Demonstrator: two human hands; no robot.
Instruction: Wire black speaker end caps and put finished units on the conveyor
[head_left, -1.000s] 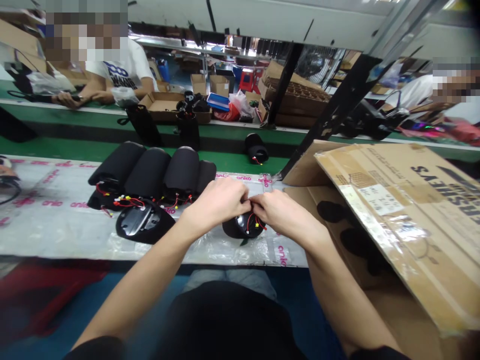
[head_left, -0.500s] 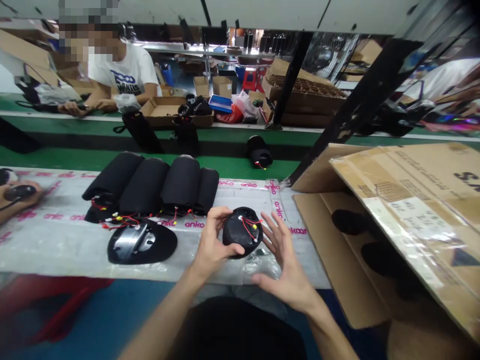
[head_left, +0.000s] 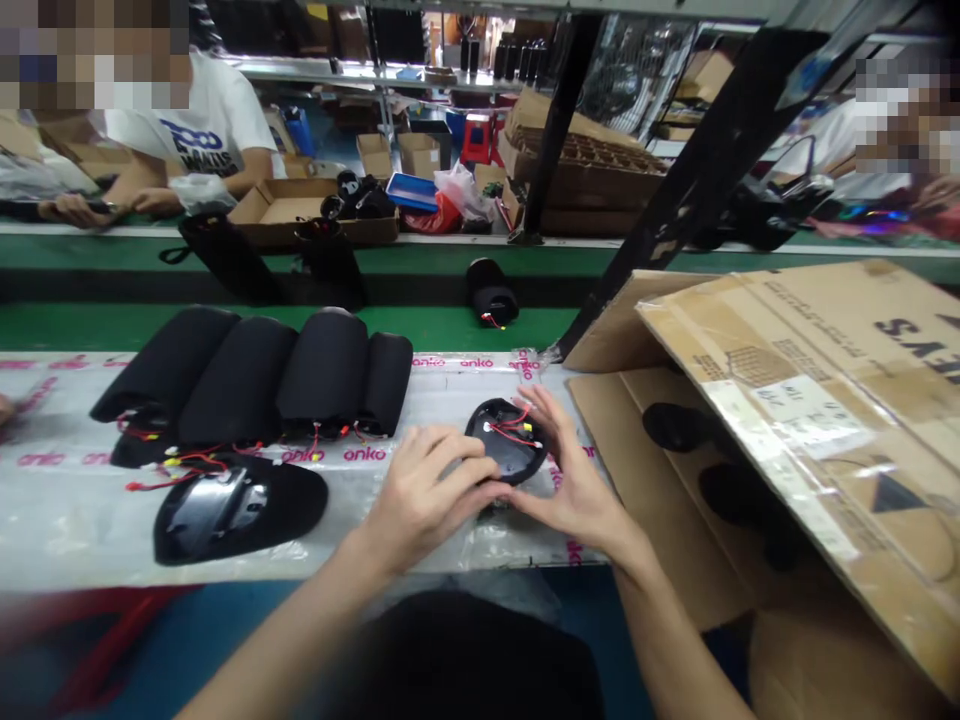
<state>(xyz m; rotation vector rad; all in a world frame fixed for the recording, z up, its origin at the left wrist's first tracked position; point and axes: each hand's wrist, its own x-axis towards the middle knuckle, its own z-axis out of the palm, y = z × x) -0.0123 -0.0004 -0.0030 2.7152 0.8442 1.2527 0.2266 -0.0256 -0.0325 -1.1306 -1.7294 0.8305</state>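
Observation:
A black fabric-covered speaker housing point(head_left: 507, 445) stands between my hands, its dark end turned towards me. Red wires with white and yellow connectors stick out of that end. My left hand point(head_left: 431, 485) is closed at its lower left, curled fingers and thumb pressed on the rim. Around its right side bends my right hand point(head_left: 581, 485), thumb below and fingers at the upper edge. To the left lies a similar housing point(head_left: 289, 505) with a shiny opening and loose red wires. Behind it, several black housings point(head_left: 322, 365) lie side by side, wire ends towards me.
The table point(head_left: 52, 520) is covered with printed plastic sheet. A large open cardboard box point(head_left: 825, 420) with black pieces inside stands at right. One more housing point(head_left: 491, 290) lies on the green surface beyond, near a slanted black post point(head_left: 675, 170). A person point(head_left: 217, 130) works across.
The camera view has shifted. The housing has turned slightly; my right hand, previously spread beside it, now grips its right side. My left hand has moved down to the front rim.

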